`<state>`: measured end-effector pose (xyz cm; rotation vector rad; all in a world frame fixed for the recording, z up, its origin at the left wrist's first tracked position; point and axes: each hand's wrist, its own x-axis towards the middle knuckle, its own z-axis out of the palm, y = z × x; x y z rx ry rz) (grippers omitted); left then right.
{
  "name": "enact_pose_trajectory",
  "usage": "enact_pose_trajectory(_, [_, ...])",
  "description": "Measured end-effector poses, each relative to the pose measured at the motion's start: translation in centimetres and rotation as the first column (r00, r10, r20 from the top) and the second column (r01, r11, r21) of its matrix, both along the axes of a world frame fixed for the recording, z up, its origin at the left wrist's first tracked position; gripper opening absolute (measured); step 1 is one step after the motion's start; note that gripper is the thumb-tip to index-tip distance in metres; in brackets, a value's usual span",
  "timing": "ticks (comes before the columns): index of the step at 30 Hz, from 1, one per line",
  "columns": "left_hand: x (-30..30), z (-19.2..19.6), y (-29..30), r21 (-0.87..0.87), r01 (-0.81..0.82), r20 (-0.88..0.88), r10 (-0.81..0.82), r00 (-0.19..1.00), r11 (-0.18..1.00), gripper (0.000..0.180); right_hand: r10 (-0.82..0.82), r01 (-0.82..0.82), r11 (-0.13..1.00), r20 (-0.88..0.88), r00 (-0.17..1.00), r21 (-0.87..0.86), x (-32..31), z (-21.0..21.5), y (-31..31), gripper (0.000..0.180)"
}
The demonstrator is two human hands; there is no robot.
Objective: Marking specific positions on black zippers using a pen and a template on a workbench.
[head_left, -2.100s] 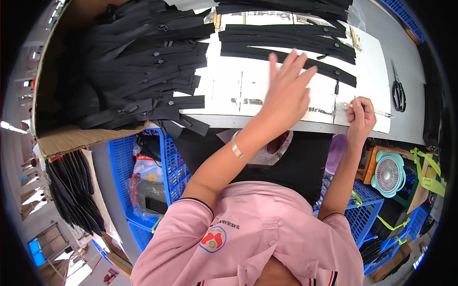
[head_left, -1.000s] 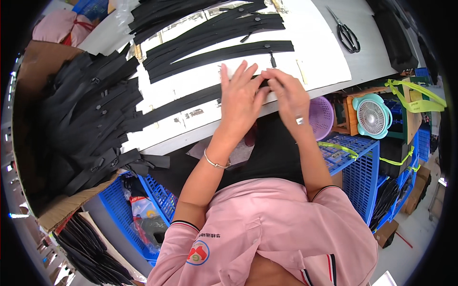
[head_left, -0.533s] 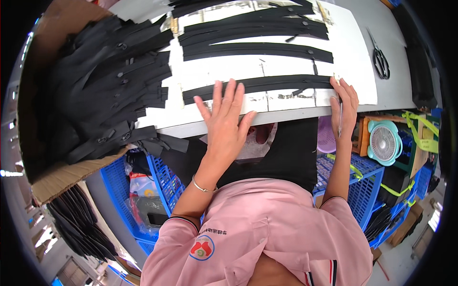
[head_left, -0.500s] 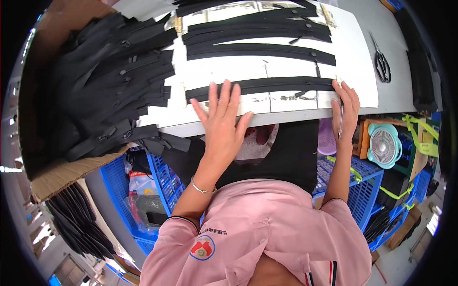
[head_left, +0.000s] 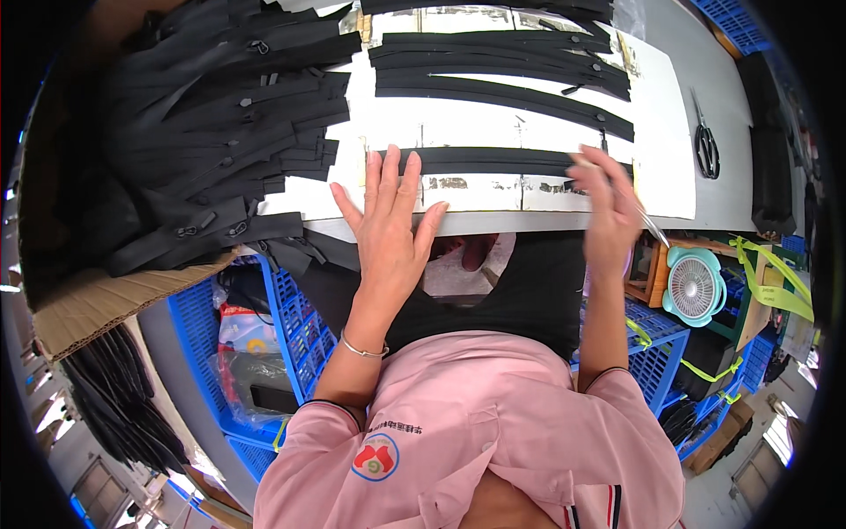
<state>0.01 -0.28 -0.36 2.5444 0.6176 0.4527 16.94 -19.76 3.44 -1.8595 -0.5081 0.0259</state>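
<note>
A black zipper (head_left: 493,161) lies straight across the white marked board (head_left: 665,132) near the table's front edge. My left hand (head_left: 388,225) rests flat with fingers spread, its fingertips on the zipper's left end. Over the zipper's right part is my right hand (head_left: 610,212), blurred by motion, with a silver pen (head_left: 652,227) held in it and slanting out past the palm. The zipper's slider end is partly hidden behind this hand. Farther back on the board lie several more black zippers (head_left: 529,90), roughly side by side.
At left, a large heap of black zippers (head_left: 203,132) fills a cardboard box (head_left: 123,304) and spills toward the board. Black-handled scissors (head_left: 705,150) lie to its right. Below the table stand a blue crate (head_left: 198,339) and a turquoise fan (head_left: 694,286).
My left hand has slid left to the zipper's end. My right hand has come off the right end and moved left over the zipper, pen still held. The whole view has shifted slightly.
</note>
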Motion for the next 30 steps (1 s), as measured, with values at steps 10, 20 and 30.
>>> enact_pose_trajectory(10, [0.2,-0.1,-0.1,0.000,-0.011,0.039,0.011,0.999,1.000,0.072,0.342,-0.342,0.939,-0.029,0.939,-0.016,-2.2,-3.1,11.8,0.017])
enact_pose_trajectory(20, [0.0,-0.2,0.0,0.033,-0.001,0.040,-0.001,0.999,0.999,0.073,0.329,-0.316,0.941,0.113,0.937,-0.123,-2.4,-3.4,12.2,0.014])
enact_pose_trajectory(30, [0.1,-0.3,0.0,0.035,-0.003,0.033,0.002,0.999,0.999,0.071,0.444,-0.443,0.894,0.001,0.896,-0.073,-2.2,-3.1,11.3,0.015])
